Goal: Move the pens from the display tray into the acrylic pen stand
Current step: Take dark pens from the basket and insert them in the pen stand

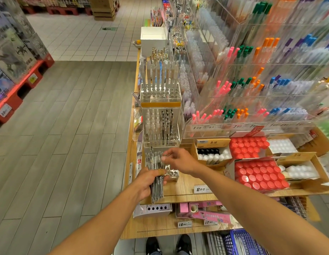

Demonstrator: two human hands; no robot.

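My left hand (148, 183) grips a bundle of clear pens (157, 188) with dark tips, held upright over the wooden shelf edge. My right hand (176, 160) pinches the top of one pen (164, 155) just above the nearest acrylic pen stand (172, 173), whose drilled holes show to the right of the bundle. Several pens (154, 159) stand in that stand's left part. A taller acrylic stand (162, 138) with clear and black pens stands directly behind it. No display tray can be told apart.
A third acrylic stand (161, 92) with pens rises further back. Boxes of red-capped items (259, 175) and white-capped items (213, 156) fill the shelf to the right. Tiered acrylic racks of coloured pens (252, 89) stand behind. A blue basket (242, 242) is on the floor.
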